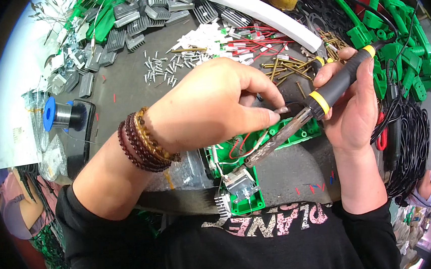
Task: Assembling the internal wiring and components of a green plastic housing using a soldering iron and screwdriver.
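My right hand (352, 118) grips a soldering iron (337, 85) by its black handle with yellow rings. The iron's dark, worn barrel slants down to the left, its tip close to a silver metal part (241, 185) in an open green plastic housing (257, 202). Over the housing, my left hand (227, 95) has thumb and forefinger pinched together; what they hold, if anything, is too small to name. Red and white wires (237, 147) curl inside the housing below that hand. A finned heat sink (222, 204) sits at the housing's near left edge.
Behind my hands lie loose screws (157, 68), long brass-coloured screws (291, 68), red-wired parts (258, 37) and grey heat sinks (157, 2). A solder spool (62, 114) stands at left. Green plastic shells (406, 43) and coiled black cables (408, 139) crowd the right.
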Action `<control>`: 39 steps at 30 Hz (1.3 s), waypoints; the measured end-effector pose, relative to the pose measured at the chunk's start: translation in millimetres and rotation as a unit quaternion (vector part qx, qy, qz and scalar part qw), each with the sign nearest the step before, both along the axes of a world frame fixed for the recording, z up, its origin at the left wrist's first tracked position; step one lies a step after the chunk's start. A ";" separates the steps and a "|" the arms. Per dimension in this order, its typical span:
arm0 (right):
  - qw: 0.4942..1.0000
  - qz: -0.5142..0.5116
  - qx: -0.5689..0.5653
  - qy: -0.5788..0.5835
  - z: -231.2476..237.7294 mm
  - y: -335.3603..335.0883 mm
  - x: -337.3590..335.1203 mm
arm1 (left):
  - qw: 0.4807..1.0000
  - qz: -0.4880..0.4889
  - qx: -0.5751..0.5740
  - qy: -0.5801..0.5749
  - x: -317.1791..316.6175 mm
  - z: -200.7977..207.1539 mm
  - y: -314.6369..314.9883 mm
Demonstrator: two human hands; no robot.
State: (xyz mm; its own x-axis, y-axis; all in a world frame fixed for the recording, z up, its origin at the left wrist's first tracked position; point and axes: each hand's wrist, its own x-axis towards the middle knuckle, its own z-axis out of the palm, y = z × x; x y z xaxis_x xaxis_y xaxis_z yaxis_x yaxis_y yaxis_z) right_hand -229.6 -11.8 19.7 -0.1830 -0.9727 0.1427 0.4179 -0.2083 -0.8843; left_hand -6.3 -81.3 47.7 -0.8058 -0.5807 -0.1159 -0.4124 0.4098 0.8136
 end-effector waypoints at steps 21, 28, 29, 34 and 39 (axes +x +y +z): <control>1.000 -0.008 0.004 0.009 0.0 -0.3 1.8 | 0.980 0.011 0.145 0.137 1.3 -24.4 4.8; 1.000 -0.007 -0.001 0.004 0.8 0.9 -1.1 | 0.987 0.007 0.143 0.077 -1.2 -11.4 1.7; 1.000 -0.007 -0.002 0.000 1.1 1.3 -2.2 | 0.983 0.001 0.170 0.071 -2.4 -9.8 0.5; 1.000 -0.010 -0.002 0.012 -1.6 -0.6 0.3 | 0.977 0.011 0.203 0.058 1.2 -8.5 -5.1; 1.000 0.001 -0.017 0.002 -2.0 -0.3 -2.6 | 0.958 0.090 0.258 0.083 30.1 1.2 -5.0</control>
State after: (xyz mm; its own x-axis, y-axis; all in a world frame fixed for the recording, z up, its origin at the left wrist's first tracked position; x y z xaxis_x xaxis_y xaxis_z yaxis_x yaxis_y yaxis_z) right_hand -232.2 -12.1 17.7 -0.1800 -0.9677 0.1767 0.4141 -0.2374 -0.8787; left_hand 23.7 -86.3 48.9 -0.7299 -0.6119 -0.3048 -0.2862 -0.1314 0.9491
